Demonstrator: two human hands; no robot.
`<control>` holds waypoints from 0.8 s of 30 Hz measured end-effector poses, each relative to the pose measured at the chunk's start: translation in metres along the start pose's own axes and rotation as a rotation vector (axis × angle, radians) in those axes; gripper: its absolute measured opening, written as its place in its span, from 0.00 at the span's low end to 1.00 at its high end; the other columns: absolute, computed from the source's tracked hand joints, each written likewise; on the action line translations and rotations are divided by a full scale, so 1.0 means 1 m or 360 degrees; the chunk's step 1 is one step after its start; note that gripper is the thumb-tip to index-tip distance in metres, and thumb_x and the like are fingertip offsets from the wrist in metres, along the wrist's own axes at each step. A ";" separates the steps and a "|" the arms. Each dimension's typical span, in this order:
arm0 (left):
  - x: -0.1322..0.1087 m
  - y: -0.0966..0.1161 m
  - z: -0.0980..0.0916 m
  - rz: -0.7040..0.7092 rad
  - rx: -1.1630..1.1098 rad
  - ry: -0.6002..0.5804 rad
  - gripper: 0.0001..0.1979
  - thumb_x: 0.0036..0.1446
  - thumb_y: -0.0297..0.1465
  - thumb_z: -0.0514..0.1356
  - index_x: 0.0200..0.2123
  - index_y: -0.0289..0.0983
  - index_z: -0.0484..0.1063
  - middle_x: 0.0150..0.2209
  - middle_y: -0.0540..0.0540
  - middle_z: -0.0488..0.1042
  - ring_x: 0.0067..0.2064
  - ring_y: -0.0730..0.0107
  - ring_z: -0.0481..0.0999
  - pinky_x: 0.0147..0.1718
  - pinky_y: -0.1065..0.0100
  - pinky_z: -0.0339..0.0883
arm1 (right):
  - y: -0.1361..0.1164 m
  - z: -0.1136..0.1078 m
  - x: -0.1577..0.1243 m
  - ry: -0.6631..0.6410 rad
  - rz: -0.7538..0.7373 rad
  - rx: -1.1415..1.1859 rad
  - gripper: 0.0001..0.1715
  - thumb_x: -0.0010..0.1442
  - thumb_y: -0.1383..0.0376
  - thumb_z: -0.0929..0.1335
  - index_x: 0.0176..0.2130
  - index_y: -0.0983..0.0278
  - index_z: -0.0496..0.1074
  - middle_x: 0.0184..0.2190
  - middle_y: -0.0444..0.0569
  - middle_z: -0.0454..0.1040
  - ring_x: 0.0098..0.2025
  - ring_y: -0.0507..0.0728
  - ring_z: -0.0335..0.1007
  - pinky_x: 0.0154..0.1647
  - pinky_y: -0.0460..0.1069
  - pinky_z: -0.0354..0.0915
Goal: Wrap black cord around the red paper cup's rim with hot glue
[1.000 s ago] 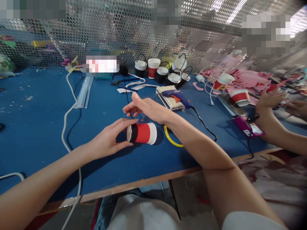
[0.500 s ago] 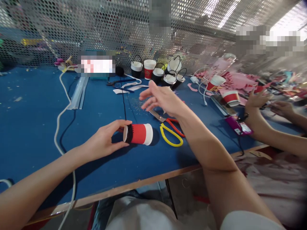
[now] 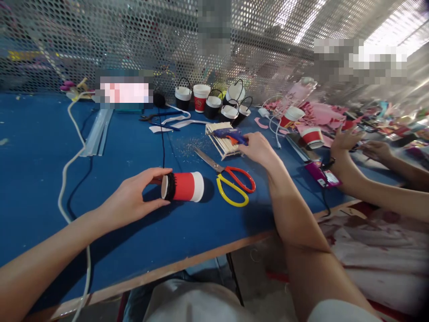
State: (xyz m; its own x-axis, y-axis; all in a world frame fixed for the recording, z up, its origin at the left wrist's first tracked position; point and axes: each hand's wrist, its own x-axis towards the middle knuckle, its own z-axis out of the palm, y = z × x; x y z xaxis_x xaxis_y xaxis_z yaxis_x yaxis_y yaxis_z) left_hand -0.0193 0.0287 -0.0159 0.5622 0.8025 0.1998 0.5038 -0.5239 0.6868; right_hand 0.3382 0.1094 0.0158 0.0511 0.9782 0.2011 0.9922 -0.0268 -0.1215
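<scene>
My left hand (image 3: 134, 192) grips the base end of a red paper cup (image 3: 183, 186) lying on its side, thumb and fingers on either edge. Black yarn (image 3: 170, 186) is wound round that end, and a strand of it runs back across the table. My right hand (image 3: 257, 147) has its fingers closed on the handle end of a blue glue gun (image 3: 228, 133). The gun lies across a small rack of pale sticks (image 3: 224, 146). Between my hands, scissors (image 3: 219, 169) with one red and one yellow handle lie partly open.
Several paper cups (image 3: 212, 106), mostly black-wrapped with handles, stand at the back by the perforated metal screen (image 3: 134, 36). Glue sticks (image 3: 98, 132) and a white cable (image 3: 63, 179) lie left. Another person's hands (image 3: 348, 138) work at the right beside pink scraps (image 3: 323, 114).
My right hand, open in the air before, has moved right and down onto the glue gun. The gun and stick rack now show. My left hand keeps hold of the cup.
</scene>
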 end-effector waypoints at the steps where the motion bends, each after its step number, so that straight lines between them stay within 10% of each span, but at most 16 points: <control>1: 0.000 0.000 0.000 -0.0001 0.0006 0.0007 0.33 0.51 0.43 0.63 0.58 0.41 0.59 0.53 0.40 0.70 0.49 0.55 0.75 0.50 0.53 0.69 | -0.001 0.003 0.000 0.0011 0.0022 0.0000 0.19 0.51 0.65 0.65 0.42 0.72 0.73 0.35 0.59 0.73 0.43 0.64 0.67 0.44 0.54 0.62; 12: 0.002 0.003 -0.002 -0.0023 -0.0021 0.0033 0.31 0.51 0.40 0.64 0.56 0.39 0.61 0.49 0.40 0.72 0.44 0.57 0.76 0.46 0.55 0.71 | -0.003 0.002 -0.007 0.0423 0.0237 0.0784 0.22 0.44 0.64 0.71 0.41 0.67 0.68 0.32 0.49 0.73 0.32 0.57 0.68 0.36 0.54 0.64; 24: 0.004 0.005 0.002 -0.0196 -0.0495 -0.0078 0.32 0.50 0.36 0.66 0.56 0.40 0.58 0.42 0.43 0.74 0.43 0.61 0.76 0.45 0.59 0.72 | -0.069 -0.029 -0.070 -0.0392 -0.0309 0.1334 0.15 0.52 0.56 0.70 0.32 0.67 0.71 0.28 0.47 0.74 0.28 0.52 0.69 0.27 0.47 0.66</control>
State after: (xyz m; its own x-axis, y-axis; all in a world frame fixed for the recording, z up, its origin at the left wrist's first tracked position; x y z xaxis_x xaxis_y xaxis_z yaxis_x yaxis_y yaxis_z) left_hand -0.0126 0.0289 -0.0132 0.5440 0.8358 0.0735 0.3497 -0.3055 0.8857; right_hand 0.2691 0.0368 0.0384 -0.2308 0.9689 0.0892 0.5673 0.2085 -0.7967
